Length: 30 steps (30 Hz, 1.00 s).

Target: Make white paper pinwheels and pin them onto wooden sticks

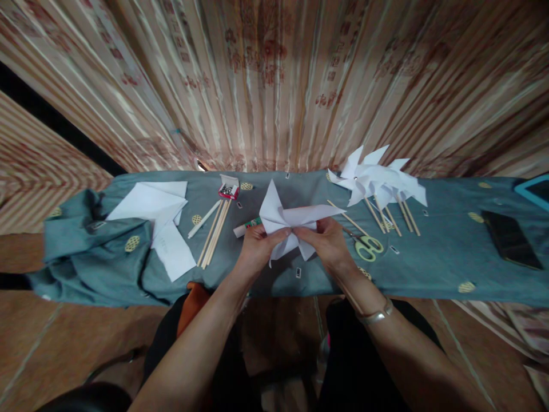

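Between my two hands is a white paper pinwheel [300, 216], its blades folded in toward the middle. My left hand [257, 246] grips it from the left, with the thumb pressed near the centre. From the right, my right hand [328, 240] pinches it, its thumb also at the centre. The fingers behind the paper are hidden. A glue stick [246, 228] lies just beyond my left hand. Scissors with green handles [368, 248] rest right of my right hand, close to a loose wooden stick [347, 216].
Finished pinwheels on sticks [377, 177] are piled at the back right. Left of my hands lie wooden sticks [214, 234], a white pen-like stick [203, 220], a small red box of metal pins [229, 187] and white paper sheets [148, 200]. A dark phone [510, 239] lies far right.
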Available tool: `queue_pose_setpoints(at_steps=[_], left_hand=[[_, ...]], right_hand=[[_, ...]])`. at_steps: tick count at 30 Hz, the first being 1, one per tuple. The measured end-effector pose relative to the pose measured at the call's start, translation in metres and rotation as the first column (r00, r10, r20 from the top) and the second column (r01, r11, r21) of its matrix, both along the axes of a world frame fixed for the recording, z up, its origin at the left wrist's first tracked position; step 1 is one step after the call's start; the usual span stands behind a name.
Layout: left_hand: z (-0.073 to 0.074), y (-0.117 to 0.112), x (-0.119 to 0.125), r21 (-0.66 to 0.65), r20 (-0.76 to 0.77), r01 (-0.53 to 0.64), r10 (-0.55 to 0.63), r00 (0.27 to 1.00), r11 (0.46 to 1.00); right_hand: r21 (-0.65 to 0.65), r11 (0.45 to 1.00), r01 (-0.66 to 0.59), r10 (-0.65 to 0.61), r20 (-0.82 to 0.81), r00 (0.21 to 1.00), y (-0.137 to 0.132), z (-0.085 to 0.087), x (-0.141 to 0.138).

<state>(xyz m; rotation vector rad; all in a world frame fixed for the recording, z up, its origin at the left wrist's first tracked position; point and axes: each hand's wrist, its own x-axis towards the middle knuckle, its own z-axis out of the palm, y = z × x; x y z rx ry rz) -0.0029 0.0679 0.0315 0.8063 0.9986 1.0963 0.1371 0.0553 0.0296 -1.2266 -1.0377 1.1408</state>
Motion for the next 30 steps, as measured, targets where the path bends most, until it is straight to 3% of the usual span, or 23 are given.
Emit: queue_pose_setpoints(at_steps=[11, 26, 30], left_hand=[[0.001, 0.001, 0.0, -0.002, 0.015, -0.03, 0.03, 0.999, 1.0], [0.007, -0.007, -0.01, 0.013, 0.0, -0.063, 0.063, 0.998, 0.998], [0.013, -0.001, -0.02, -0.022, 0.021, -0.196, 0.196, 0.98, 0.98]], right_hand=[[-0.011, 1.0, -0.019, 0.02, 0.007, 1.0, -0.001, 0.007, -0.003], [-0.097, 0.991, -0.088, 0.075, -0.124, 0.989, 0.0, 0.015, -0.006], [-0.044, 0.995, -0.085, 0.075, -0.2, 0.977, 0.005, 0.018, 0.0]])
